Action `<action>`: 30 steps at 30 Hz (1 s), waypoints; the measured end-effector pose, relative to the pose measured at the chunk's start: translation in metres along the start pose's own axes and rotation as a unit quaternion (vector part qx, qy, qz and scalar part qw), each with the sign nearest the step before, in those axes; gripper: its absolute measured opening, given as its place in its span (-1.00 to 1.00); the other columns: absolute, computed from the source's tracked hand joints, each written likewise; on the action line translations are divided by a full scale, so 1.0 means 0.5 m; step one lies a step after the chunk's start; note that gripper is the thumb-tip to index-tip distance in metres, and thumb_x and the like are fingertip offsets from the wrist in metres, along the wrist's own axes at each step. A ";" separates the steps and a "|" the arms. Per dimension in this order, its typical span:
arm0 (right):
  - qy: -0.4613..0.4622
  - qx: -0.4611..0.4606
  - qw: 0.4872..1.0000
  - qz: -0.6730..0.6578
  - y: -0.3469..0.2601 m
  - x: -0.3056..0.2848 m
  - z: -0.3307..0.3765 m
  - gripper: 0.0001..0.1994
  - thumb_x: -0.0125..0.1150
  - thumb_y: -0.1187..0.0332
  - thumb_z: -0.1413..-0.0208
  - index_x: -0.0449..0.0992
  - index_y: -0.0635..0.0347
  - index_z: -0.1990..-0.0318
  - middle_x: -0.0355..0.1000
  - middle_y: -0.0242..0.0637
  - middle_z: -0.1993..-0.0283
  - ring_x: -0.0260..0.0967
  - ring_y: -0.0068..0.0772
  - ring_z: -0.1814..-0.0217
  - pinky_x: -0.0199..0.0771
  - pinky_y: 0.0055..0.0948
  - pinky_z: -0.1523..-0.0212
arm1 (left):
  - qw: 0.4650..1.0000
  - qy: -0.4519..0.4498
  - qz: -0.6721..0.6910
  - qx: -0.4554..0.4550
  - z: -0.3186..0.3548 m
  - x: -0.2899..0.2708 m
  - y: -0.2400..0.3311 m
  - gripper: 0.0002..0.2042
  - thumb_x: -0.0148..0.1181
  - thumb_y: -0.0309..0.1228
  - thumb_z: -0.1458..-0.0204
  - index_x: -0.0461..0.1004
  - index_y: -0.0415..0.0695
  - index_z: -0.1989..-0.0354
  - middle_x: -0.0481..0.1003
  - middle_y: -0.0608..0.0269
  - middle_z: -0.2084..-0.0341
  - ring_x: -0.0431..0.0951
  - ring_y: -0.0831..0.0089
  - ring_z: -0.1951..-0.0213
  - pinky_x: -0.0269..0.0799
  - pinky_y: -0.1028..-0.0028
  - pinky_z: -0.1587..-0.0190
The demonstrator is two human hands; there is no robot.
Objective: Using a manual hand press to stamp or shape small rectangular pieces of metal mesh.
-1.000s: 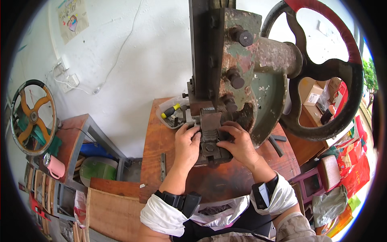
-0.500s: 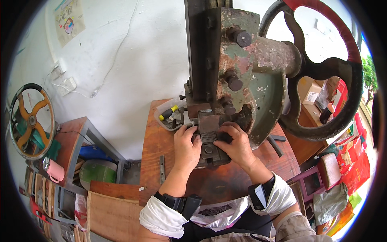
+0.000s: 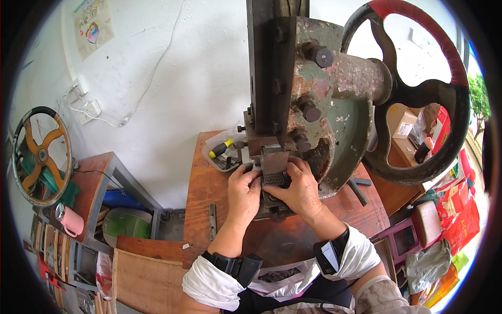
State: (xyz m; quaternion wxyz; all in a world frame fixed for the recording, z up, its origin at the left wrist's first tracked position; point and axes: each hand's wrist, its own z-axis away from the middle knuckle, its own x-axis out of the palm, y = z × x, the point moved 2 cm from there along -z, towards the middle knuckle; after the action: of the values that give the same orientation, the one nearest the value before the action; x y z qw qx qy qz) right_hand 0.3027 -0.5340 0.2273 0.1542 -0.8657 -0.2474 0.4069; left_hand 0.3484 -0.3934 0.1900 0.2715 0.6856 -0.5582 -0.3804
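Under the head of a hand press (image 3: 314, 99) lies a ridged, dark metal piece (image 3: 273, 180), which looks like a row of thin strips set side by side. Behind it a flat brownish metal plate (image 3: 275, 162) stands tilted. My left hand (image 3: 243, 192) is closed at the left end of the ridged piece, thumb and fingertips pressed to it. From the other side my right hand (image 3: 299, 189) grips it, thumb along its near edge and fingers curled behind. The hands partly hide the metal base (image 3: 274, 212) below.
The press's large handwheel (image 3: 405, 91) rises at the right. A clear tub (image 3: 225, 163) with a yellow-black screwdriver (image 3: 220, 148) sits at the back left of the wooden table (image 3: 198, 183). A metal bar (image 3: 213, 222) lies left of my arm. Another bar (image 3: 358, 191) lies right of the press.
My right hand has shifted left and inward along the ridged piece, its thumb now farther toward the left hand. The view has moved slightly; the left hand keeps its place.
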 end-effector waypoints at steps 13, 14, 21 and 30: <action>0.005 -0.077 0.993 -0.084 0.036 -0.010 0.019 -0.62 0.42 0.43 0.31 0.50 0.21 0.22 0.38 -0.14 0.08 0.35 -0.03 0.03 0.41 -0.23 0.05 | 0.997 -0.040 -0.066 0.016 -0.005 -0.008 0.006 -0.84 0.19 -0.56 0.12 0.54 -0.29 0.31 0.46 0.04 0.22 0.47 0.07 0.18 0.37 0.29 0.08; 0.007 -0.078 0.993 -0.084 0.034 -0.014 0.020 -0.62 0.42 0.43 0.31 0.50 0.21 0.22 0.38 -0.14 0.08 0.35 -0.03 0.03 0.41 -0.23 0.05 | 0.996 -0.043 -0.076 0.016 -0.005 -0.008 0.010 -0.83 0.20 -0.55 0.12 0.54 -0.28 0.30 0.46 0.05 0.20 0.48 0.08 0.18 0.38 0.28 0.08; 0.202 -0.256 0.943 0.063 0.011 -0.383 0.026 -0.78 0.19 0.51 0.01 0.49 0.32 0.16 0.39 -0.21 0.07 0.43 -0.20 0.19 0.50 -0.39 0.21 | 0.997 -0.033 -0.042 -0.057 0.001 -0.033 0.015 -0.79 0.20 -0.52 0.11 0.54 -0.24 0.24 0.46 0.11 0.13 0.47 0.09 0.09 0.35 0.35 0.02; 0.069 0.124 0.986 -0.089 0.063 -0.763 -0.316 -0.54 0.22 0.04 -0.04 0.43 0.28 0.11 0.39 -0.38 0.34 0.27 -0.65 0.45 0.25 -0.74 0.39 | 0.995 -0.037 -0.060 -0.064 0.005 -0.020 -0.024 -0.80 0.23 -0.46 0.13 0.57 -0.17 0.28 0.45 0.11 0.05 0.40 0.09 0.01 0.30 0.25 -0.04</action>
State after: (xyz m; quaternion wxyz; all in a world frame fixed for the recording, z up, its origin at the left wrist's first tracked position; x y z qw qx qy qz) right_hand 0.2272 -0.7817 0.5501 0.3123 -0.8404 -0.2600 0.3585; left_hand 0.3523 -0.3808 0.1811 0.2706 0.6841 -0.5005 -0.4564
